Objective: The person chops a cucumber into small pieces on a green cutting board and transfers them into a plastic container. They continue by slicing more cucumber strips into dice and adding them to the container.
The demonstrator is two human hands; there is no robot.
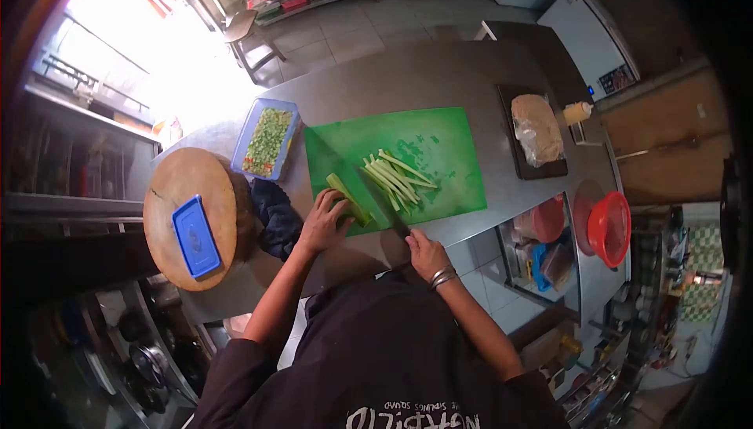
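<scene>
On a green cutting board (455, 143), my left hand (323, 221) has its fingers curled over a pale green vegetable piece (337, 186) near the front left edge. My right hand (427, 255) grips the handle of a knife (386, 208), whose blade points up and left over the board, between the held piece and a pile of long green strips (396, 180). Left of the board stands a clear-blue container (294, 119) filled with chopped green bits and a few red ones. A dark cloth (274, 217) lies just left of my left hand.
At the left, a round wooden board (165, 217) bears a blue lid (196, 237). A dark tray (510, 127) with a plastic-covered brown item (537, 131) sits right of the board. A red basket (609, 229) stands at the table's right end.
</scene>
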